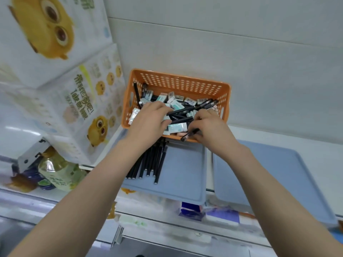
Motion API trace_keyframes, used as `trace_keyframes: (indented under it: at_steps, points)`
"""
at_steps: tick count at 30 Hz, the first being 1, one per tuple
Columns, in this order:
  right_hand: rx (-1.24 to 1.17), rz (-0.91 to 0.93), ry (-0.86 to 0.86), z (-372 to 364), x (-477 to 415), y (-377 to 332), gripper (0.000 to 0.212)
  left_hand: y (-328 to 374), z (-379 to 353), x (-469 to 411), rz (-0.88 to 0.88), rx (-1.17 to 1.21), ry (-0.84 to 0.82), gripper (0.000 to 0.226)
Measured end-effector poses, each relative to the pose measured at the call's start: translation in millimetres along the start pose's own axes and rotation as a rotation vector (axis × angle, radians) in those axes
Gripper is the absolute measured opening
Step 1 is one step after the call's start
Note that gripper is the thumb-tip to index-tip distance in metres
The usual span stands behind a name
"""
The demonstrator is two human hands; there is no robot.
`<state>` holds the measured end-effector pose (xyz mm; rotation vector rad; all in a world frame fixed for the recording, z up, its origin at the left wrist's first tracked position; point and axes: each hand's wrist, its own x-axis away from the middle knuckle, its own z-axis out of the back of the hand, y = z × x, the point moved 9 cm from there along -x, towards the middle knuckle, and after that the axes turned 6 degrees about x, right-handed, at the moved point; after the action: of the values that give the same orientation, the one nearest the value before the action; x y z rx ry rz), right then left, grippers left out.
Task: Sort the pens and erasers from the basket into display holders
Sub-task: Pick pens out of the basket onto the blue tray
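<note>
The person is reaching both hands into the basket [178,84], where loose pens [187,108] and wrapped erasers [176,127] are lying tangled. The right hand [211,128] is pinching one black pen [191,134] over the basket's near rim. The left hand [148,119] is bending its fingers into the pile; whether it is gripping anything cannot be told. The pens are probably handling light, stiff and slick, so a mid-barrel pinch would suit. The erasers look light with slippery wrappers, best taken by their long sides. A row [148,164] of pens is lying on the left tray [185,175], partly hidden under the left forearm. The hands are covering the basket's middle, and the labels are blurring.
</note>
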<state>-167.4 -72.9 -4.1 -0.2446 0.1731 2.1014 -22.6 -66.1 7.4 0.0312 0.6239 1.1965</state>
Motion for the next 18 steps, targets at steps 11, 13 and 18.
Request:
trace_keyframes:
  at_steps: [11, 13, 18]
  points:
    - [-0.260, -0.071, 0.129, 32.4, -52.3, 11.8, 0.033, -24.6, 10.5, -28.8, -0.007, 0.050, 0.038, 0.029]
    - [-0.149, -0.035, -0.088, 5.1, -64.0, 0.8, 0.037, -27.8, 7.9, -26.4, -0.018, 0.052, 0.020, 0.027]
    - [-0.036, -0.019, -0.235, -9.6, -71.9, -6.5, 0.016, -19.7, 16.8, -6.5, -0.121, 0.064, 0.089, 0.026]
